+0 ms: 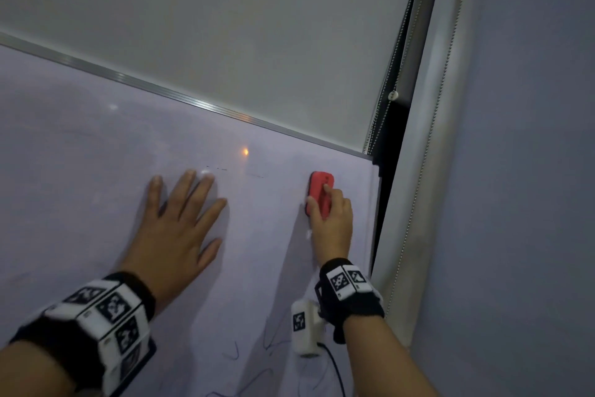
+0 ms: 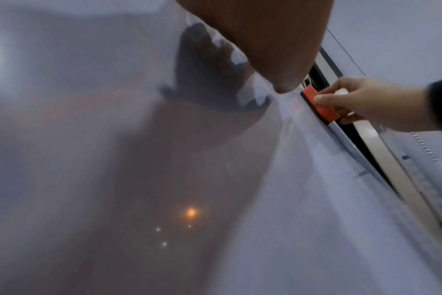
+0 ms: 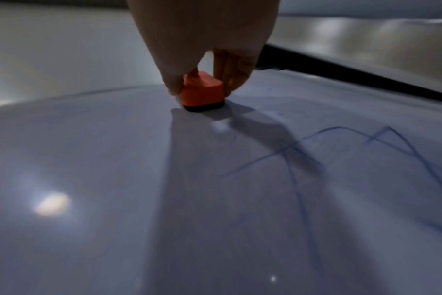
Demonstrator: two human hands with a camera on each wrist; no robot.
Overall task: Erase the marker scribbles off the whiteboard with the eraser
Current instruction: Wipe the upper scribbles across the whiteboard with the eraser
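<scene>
Right hand (image 1: 333, 222) grips the eraser (image 1: 319, 193), fingers (image 3: 230, 75) pinched on its sides, its dark felt flat on the whiteboard (image 1: 80, 155) near the upper right corner. Left hand (image 1: 175, 229) lies open, palm and straight fingers pressed to the board, well left of the eraser.

Progress, as I judge it: upper band looks mostly wiped, only faint dashes (image 1: 219, 168) between the hands. Blue scribbles (image 3: 341, 143) remain lower down, below the right wrist; more run off the bottom edge, extent unclear. I reckon the job is roughly half done, with the lower right patch left.
</scene>
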